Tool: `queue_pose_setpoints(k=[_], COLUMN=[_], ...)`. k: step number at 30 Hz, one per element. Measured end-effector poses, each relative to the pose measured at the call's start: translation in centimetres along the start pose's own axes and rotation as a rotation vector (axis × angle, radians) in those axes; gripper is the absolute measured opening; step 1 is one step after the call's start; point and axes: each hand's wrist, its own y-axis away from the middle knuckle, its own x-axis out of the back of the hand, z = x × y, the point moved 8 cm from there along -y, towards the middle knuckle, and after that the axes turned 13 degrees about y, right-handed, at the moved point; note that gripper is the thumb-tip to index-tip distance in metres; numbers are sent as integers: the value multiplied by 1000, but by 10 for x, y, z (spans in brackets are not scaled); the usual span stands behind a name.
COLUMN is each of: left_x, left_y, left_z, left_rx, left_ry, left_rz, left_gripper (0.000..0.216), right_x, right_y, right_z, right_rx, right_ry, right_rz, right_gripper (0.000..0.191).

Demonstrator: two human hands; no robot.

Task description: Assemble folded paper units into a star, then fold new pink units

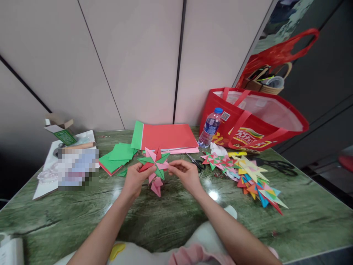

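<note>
A folded paper star (156,162) in red, green and pink is held up between my two hands, above the table. My left hand (135,180) grips its left side, with the thumb lying across the front near the centre. On the other side, my right hand (185,172) pinches a tip at the star's right edge between thumb and fingers. Just below the star lies a pink folded paper piece (156,186). Green paper squares (119,151) with red ones beneath are stacked left of my hands. Behind the star rests a pile of red sheets (169,136).
Scissors (197,162) lie right of my right hand, near several finished paper stars (257,187). A water bottle (211,128) stands before a red shopping bag (253,117). Larger black scissors (278,166) lie at the right. A small green box (62,132) stands at the left.
</note>
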Motion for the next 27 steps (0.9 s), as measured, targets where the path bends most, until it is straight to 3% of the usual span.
queue_pose_setpoints(k=[10, 15, 20, 22, 25, 27], left_x=[-4, -6, -12, -15, -17, -17], left_y=[2, 2, 5, 7, 8, 7], left_z=[3, 7, 11, 12, 8, 4], left_rx=[-48, -52, -66, -80, -72, -38], left_ry=[-64, -200, -343, -401, -431, -354], left_rz=[-14, -77, -190, -218, -236, -232], left_gripper=[26, 22, 19, 20, 24, 22], right_x=[-2, -9, -7, -10, -17, -17], right_y=[6, 3, -1, 0, 2, 3], right_z=[-3, 4, 17, 19, 13, 12], right_rx=[35, 8, -106, -143, -101, -84], right_ry=[54, 98, 12, -34, -41, -49], right_rz=[21, -63, -30, -76, -156, -138], right_gripper=[16, 22, 49, 56, 39, 30])
